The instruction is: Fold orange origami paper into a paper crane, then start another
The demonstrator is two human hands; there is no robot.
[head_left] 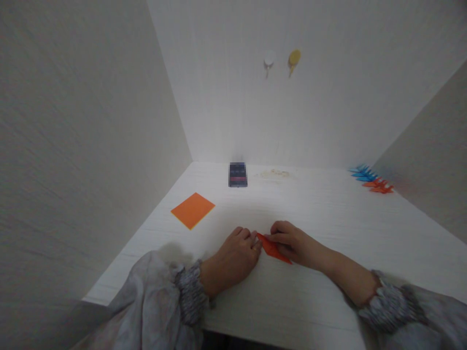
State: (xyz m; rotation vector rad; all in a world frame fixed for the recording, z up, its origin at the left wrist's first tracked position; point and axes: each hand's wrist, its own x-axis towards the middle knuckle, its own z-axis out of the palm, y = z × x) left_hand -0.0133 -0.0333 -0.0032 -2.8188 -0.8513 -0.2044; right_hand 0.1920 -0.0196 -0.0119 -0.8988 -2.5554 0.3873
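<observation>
A piece of folded orange paper (pixel 274 251) lies on the white tabletop between my hands, narrow and slanting down to the right. My left hand (pixel 235 255) rests on the table with bent fingers at the paper's upper left end; its fingertips are partly hidden. From the right, my right hand (pixel 295 243) presses thumb and fingers onto the paper's upper edge. Left of my hands, a square stack of orange paper (pixel 193 210) with a yellowish edge lies flat.
A dark, blurred phone-like object (pixel 238 175) sits by the back wall. Blue folded paper figures (pixel 363 173) and orange folded paper figures (pixel 379 185) line the right back corner. A white hook (pixel 269 62) and a yellow hook (pixel 294 58) hang on the wall. Panels enclose both sides.
</observation>
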